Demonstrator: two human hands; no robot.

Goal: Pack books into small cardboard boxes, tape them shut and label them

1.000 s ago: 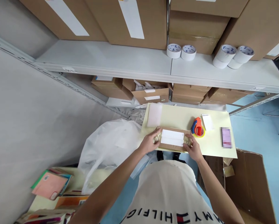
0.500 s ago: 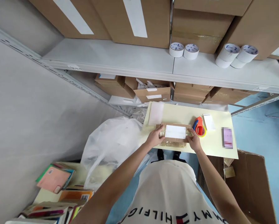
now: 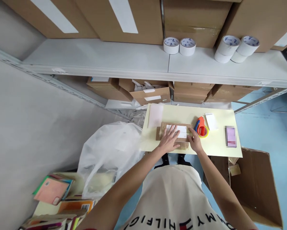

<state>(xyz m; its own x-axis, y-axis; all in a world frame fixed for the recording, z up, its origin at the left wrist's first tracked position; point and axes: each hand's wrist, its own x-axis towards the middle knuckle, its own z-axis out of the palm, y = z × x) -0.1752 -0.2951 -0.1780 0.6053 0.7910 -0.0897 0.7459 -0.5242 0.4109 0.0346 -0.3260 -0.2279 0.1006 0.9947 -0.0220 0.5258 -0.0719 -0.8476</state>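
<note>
A small flat cardboard box (image 3: 163,128), wrapped in shiny clear tape, lies on the pale yellow table (image 3: 177,113) in front of me. A white label (image 3: 182,131) is on its top. My left hand (image 3: 168,140) rests over the label, its fingers spread out and flat. At the box's right end, my right hand (image 3: 194,141) grips the edge with the thumb on top; the fingertips are partly hidden. Another taped package (image 3: 185,146) shows below the box's near edge. Just right of my right hand stands an orange and blue tape dispenser (image 3: 201,126).
White pads (image 3: 211,121) and a purple blurred item (image 3: 230,136) lie on the table's right. Tape rolls (image 3: 171,45) stand on the shelf (image 3: 105,57) ahead. A large open carton (image 3: 253,185) is at right, a white plastic bag (image 3: 107,150) at left, notebooks (image 3: 51,190) lower left.
My left hand has moved from the box's left end onto the label, fingers now spread flat. My right hand stays at the right end. The view has shifted slightly.
</note>
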